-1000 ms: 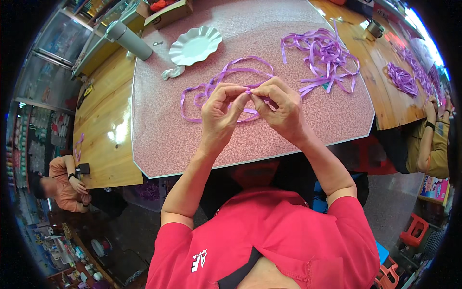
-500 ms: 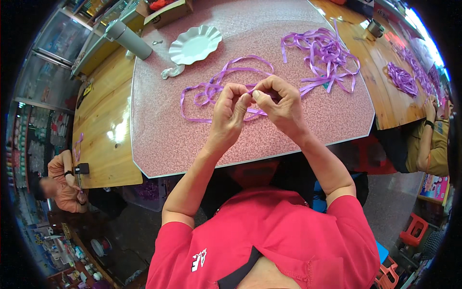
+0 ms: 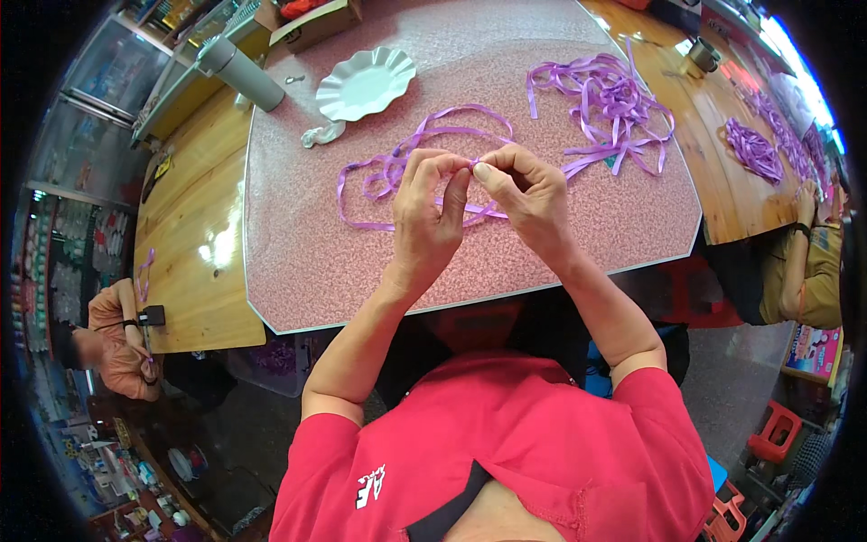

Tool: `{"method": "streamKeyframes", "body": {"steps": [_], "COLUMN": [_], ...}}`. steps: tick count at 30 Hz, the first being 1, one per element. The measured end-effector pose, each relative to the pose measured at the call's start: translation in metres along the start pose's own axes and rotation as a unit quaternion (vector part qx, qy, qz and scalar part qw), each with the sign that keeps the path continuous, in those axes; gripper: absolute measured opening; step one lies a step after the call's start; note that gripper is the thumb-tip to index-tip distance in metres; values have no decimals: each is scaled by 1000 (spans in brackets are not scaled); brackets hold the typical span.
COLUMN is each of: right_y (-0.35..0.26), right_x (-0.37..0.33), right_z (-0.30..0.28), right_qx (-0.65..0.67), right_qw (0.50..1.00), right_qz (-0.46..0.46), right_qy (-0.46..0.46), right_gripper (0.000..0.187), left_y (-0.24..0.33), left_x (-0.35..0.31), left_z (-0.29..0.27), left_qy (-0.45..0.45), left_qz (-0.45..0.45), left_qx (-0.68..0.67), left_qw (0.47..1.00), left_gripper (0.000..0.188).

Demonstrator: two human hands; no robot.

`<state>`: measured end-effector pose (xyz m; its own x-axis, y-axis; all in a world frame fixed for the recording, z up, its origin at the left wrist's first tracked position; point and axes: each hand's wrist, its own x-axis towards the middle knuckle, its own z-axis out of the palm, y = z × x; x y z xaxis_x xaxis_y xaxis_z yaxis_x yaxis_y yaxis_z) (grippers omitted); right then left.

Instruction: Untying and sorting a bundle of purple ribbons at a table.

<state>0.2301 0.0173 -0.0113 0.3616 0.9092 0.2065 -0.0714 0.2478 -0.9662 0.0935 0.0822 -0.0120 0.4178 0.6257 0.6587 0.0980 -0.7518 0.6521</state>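
Both hands meet over the pink patterned table mat, pinching a narrow purple ribbon between thumbs and forefingers. My left hand is closed on it from the left, its thumb pointing up. My right hand closes on it from the right, fingertips almost touching the left ones. Loops of the ribbon lie on the mat behind and between the hands, with small dark spots along it. The bit right between my fingertips is mostly hidden. Farther right lies a tangled pile of purple ribbons.
Beyond my hands are a scalloped white plate, a crumpled white tissue and a grey bottle. A cardboard box sits at the back left. People work at the left and right, the right one near ribbon bundles.
My left thumb has straightened upward, and both hands' fingertips have drawn up slightly around the ribbon. The ribbon loops and pile have stayed put.
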Motion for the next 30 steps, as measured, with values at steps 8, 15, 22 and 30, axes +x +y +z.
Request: {"method": "streamKeyframes", "body": {"steps": [8,15,22,30], "right_y": [1,-1,-10,-13], "right_x": [8,7,7,5], "right_z": [-20,-22,-21,-25], "right_qx": [-161,-122,29,-197], "right_qw": [977,988,990,976], "right_qz": [-126,-9,97,-67], "right_qy": [-62,-92,-97,-61], "right_gripper": [10,13,18,16], "left_y": [-12,-14,-11,-11], "left_x": [4,-1,-6,-5], "left_z": [-11,-4,4,2], "left_qy": [-102,-85,-27,-22], "left_qz": [-188,-197,-217,-234], "left_qx": [-175,-193,-366,-390], "left_qw": [961,957,904,890], "left_gripper": [11,9,9,10]}}
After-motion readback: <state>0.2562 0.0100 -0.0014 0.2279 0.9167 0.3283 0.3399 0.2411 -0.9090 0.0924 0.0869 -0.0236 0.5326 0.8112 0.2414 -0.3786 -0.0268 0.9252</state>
